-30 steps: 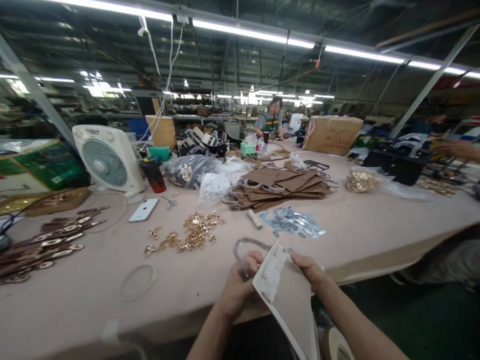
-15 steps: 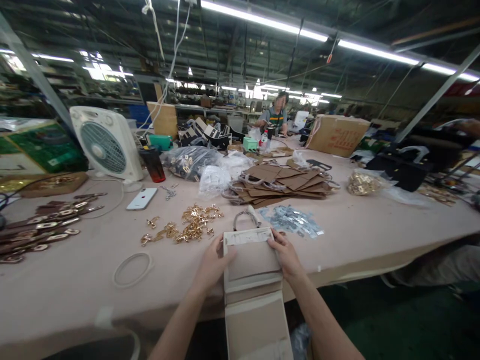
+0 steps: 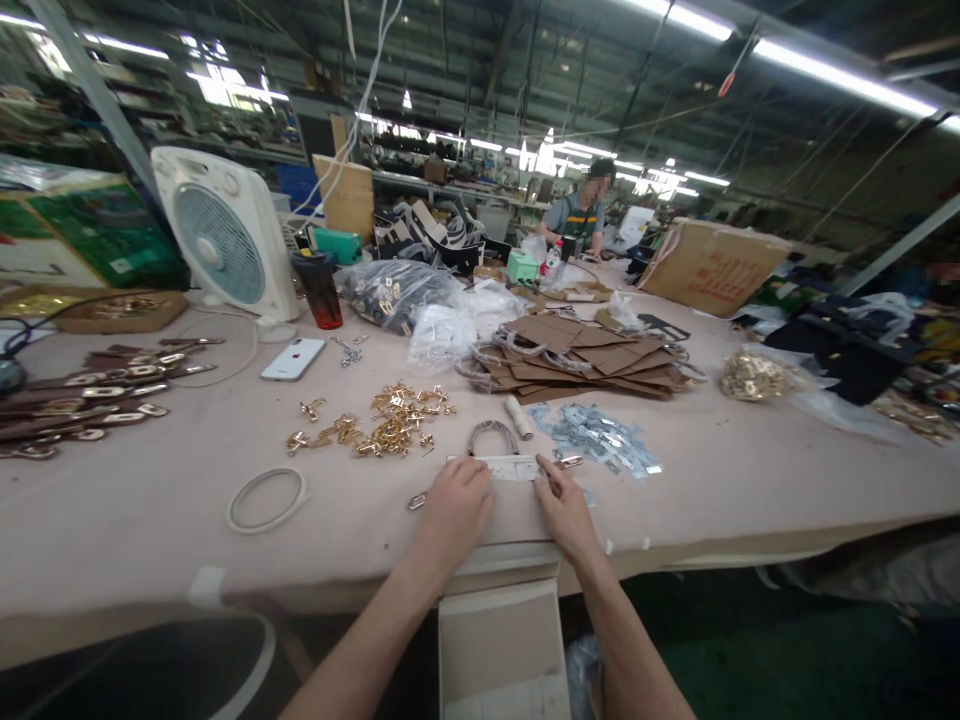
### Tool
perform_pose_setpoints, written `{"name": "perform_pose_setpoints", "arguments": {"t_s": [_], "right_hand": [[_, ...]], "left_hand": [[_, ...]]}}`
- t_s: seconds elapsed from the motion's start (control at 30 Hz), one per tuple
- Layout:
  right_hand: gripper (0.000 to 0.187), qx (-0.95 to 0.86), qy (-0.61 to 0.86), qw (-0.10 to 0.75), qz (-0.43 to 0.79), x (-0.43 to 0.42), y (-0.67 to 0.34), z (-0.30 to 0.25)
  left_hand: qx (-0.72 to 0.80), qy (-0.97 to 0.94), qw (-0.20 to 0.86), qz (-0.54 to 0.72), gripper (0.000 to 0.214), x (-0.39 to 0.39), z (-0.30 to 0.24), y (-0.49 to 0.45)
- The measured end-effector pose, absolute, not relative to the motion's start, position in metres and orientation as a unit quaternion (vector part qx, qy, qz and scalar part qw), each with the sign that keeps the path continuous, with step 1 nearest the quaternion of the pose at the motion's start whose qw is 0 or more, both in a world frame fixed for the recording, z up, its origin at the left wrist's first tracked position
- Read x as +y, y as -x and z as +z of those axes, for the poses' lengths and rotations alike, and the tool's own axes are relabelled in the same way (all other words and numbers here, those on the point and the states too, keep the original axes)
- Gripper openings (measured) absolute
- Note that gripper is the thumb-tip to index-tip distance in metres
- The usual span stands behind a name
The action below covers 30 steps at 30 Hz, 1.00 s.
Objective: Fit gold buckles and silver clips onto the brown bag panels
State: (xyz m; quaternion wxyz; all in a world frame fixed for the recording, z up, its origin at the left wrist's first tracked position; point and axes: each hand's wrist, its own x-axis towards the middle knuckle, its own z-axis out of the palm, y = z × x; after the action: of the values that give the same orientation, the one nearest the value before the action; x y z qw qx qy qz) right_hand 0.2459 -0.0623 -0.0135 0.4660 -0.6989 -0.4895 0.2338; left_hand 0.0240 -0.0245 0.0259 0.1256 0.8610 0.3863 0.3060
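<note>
A beige unfinished handbag body [image 3: 504, 640] lies at the table's front edge, its long lower panel hanging down over that edge. At its top are a white strip [image 3: 514, 468] and a grey curved handle [image 3: 493, 437] that looks wrapped in plastic. My left hand [image 3: 459, 505] rests palm down over the upper left of the bag, fingers bent at the strip. With thumb and fingers my right hand [image 3: 562, 505] grips the top right corner. A small metal buckle [image 3: 417, 501] lies left of the bag, and another metal fitting [image 3: 570, 461] sits by my right fingers.
Beyond the bag lie gold metal fittings [image 3: 401, 420], silver metal plates [image 3: 596, 435], a white roll [image 3: 519, 418] and stacked brown panels [image 3: 585, 355]. On the left are a ring of tape [image 3: 266, 500], a phone [image 3: 293, 359], brown straps [image 3: 97, 400] and a fan [image 3: 225, 235]. A person [image 3: 581, 215] works across the table.
My left hand has moved from the bag's left edge onto its upper face. The bag's top now lies flatter on the table, and my view has tilted down.
</note>
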Motion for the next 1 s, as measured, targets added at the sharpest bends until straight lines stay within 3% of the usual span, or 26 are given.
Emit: {"name": "perform_pose_setpoints", "arguments": {"t_s": [0.2,0.43,0.63,0.7,0.8,1.0], "right_hand": [[0.047,-0.557,0.704,0.419,0.137,-0.068,-0.245,-0.02],[0.038,-0.589,0.686,0.418,0.093,-0.075,-0.247,-0.019],[0.035,-0.535,0.71,0.456,0.038,-0.033,-0.271,0.016],[0.033,-0.56,0.709,0.426,0.054,-0.009,-0.27,0.027],[0.032,-0.595,0.736,0.313,0.08,0.025,-0.261,0.034],[0.014,-0.552,0.772,0.301,0.089,0.061,-0.259,0.027]], "left_hand": [[0.406,-0.829,0.153,0.353,0.005,-0.017,0.002,-0.033],[0.395,-0.828,0.149,0.369,0.005,-0.016,-0.003,-0.03],[0.389,-0.842,0.121,0.354,0.007,-0.013,-0.006,-0.031],[0.384,-0.845,0.106,0.356,0.006,-0.012,-0.009,-0.031],[0.368,-0.849,0.086,0.369,0.009,-0.008,-0.015,-0.031],[0.35,-0.853,0.068,0.381,0.015,-0.003,-0.017,-0.034]]}}
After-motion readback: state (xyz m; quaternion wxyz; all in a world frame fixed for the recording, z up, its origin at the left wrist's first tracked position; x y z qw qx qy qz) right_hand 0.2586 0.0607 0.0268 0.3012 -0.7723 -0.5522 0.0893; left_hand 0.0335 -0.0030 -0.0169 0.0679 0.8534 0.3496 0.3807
